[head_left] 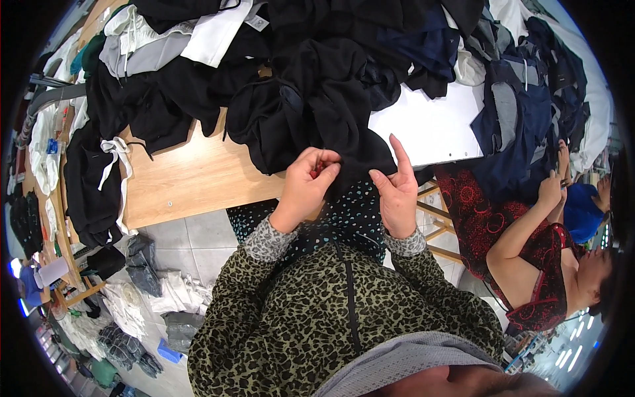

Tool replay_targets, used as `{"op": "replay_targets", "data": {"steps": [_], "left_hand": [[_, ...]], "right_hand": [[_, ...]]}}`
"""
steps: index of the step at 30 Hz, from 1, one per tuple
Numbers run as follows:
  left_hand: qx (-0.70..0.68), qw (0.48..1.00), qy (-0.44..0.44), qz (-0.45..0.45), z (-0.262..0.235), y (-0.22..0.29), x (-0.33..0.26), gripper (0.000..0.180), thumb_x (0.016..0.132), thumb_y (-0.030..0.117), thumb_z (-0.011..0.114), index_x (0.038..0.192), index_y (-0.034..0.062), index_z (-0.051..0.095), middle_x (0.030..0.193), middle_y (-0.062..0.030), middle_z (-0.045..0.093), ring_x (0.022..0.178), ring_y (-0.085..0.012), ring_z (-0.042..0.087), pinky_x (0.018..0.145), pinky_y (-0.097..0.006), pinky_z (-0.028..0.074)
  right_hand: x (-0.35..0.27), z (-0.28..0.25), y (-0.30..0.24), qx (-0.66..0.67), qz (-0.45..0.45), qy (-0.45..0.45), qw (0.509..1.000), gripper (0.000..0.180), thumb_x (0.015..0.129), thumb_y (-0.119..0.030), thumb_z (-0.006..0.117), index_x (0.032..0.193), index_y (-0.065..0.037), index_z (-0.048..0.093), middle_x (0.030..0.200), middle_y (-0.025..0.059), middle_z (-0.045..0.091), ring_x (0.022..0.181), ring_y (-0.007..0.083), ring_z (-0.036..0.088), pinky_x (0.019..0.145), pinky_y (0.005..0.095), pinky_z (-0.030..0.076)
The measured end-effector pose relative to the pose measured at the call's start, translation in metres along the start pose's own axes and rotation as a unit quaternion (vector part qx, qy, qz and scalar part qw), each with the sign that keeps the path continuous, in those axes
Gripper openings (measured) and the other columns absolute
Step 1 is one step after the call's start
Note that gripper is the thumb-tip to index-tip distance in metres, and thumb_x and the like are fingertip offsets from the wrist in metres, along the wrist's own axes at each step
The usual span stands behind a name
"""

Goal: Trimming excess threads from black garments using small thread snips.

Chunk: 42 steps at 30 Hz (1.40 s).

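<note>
A black cloth garment [324, 106] lies bunched at the table's near edge, part of it hanging over toward my lap. My left hand [309, 185] is closed at its lower edge, thumb and fingers pressed together. A small bit of red and a thin glint show between those fingers; what they belong to is too small to tell. To the right, my right hand [398, 198] is beside the garment's near right corner. Its index finger points up and its thumb stands apart, with nothing visible between them.
More dark garments, a grey pair of shorts [142, 49] and a white cloth piece [215, 33] cover the far side of the wooden table [192, 175]. At right, a person in a red-patterned top [536, 264] handles navy garments [529, 112]. Bundles lie on the floor at left.
</note>
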<state>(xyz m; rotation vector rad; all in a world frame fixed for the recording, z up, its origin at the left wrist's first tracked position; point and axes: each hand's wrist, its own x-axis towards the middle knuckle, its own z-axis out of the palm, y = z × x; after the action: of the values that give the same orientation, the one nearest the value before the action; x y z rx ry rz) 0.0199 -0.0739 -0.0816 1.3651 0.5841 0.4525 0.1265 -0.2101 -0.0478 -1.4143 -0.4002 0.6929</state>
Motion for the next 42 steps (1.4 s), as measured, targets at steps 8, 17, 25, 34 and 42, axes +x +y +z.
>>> {"op": "replay_targets", "data": {"steps": [8, 17, 25, 34, 42], "left_hand": [[0.051, 0.994, -0.048, 0.089, 0.014, 0.013, 0.003, 0.011, 0.082, 0.007, 0.066, 0.091, 0.0, 0.063, 0.082, 0.0, 0.056, 0.065, -0.0054, 0.048, 0.059, -0.019, 0.04], [-0.119, 0.989, -0.05, -0.074, 0.012, 0.009, 0.002, 0.014, 0.088, 0.012, 0.061, 0.094, 0.0, 0.062, 0.081, 0.0037, 0.057, 0.073, -0.003, 0.049, 0.066, -0.017, 0.041], [0.088, 0.989, 0.026, 0.113, 0.011, -0.004, 0.004, 0.028, 0.077, 0.011, 0.072, 0.099, 0.001, 0.059, 0.094, -0.0061, 0.052, 0.068, -0.0087, 0.051, 0.061, -0.02, 0.043], [0.191, 0.956, 0.11, 0.196, -0.001, -0.026, -0.007, 0.029, 0.072, -0.004, 0.062, 0.1, 0.0013, 0.055, 0.086, -0.0109, 0.056, 0.068, -0.0211, 0.057, 0.061, -0.03, 0.048], [0.337, 0.88, 0.195, 0.271, -0.033, -0.072, 0.043, 0.021, 0.076, 0.006, 0.06, 0.096, 0.0043, 0.056, 0.088, -0.0128, 0.061, 0.077, -0.0318, 0.061, 0.064, -0.037, 0.051]], "right_hand": [[-0.001, 0.005, 0.002, 0.013, 0.009, -0.025, 1.0, 0.069, 0.083, 0.006, 0.057, 0.143, -0.001, 0.024, 0.074, -0.0024, 0.056, 0.054, -0.0011, 0.043, 0.053, 0.0145, 0.039], [-0.003, 0.005, 0.003, 0.116, 0.072, -0.014, 0.991, 0.065, 0.086, 0.005, 0.055, 0.142, -0.003, 0.024, 0.076, 0.0017, 0.06, 0.067, 0.0045, 0.056, 0.067, 0.0212, 0.051], [0.002, 0.001, 0.006, 0.169, 0.077, 0.009, 0.983, 0.058, 0.089, 0.003, 0.052, 0.141, -0.002, 0.028, 0.082, 0.0041, 0.063, 0.073, 0.0084, 0.06, 0.071, 0.0251, 0.052], [0.011, 0.019, 0.0, 0.147, 0.13, -0.055, 0.979, 0.051, 0.09, 0.0, 0.051, 0.138, 0.001, 0.032, 0.102, 0.013, 0.062, 0.089, 0.0183, 0.063, 0.083, 0.0311, 0.051], [0.0, 0.039, -0.075, -0.059, -0.127, -0.362, 0.922, 0.033, 0.084, 0.001, 0.057, 0.117, 0.004, 0.056, 0.096, 0.0141, 0.064, 0.086, 0.0204, 0.064, 0.076, 0.0291, 0.052]]}}
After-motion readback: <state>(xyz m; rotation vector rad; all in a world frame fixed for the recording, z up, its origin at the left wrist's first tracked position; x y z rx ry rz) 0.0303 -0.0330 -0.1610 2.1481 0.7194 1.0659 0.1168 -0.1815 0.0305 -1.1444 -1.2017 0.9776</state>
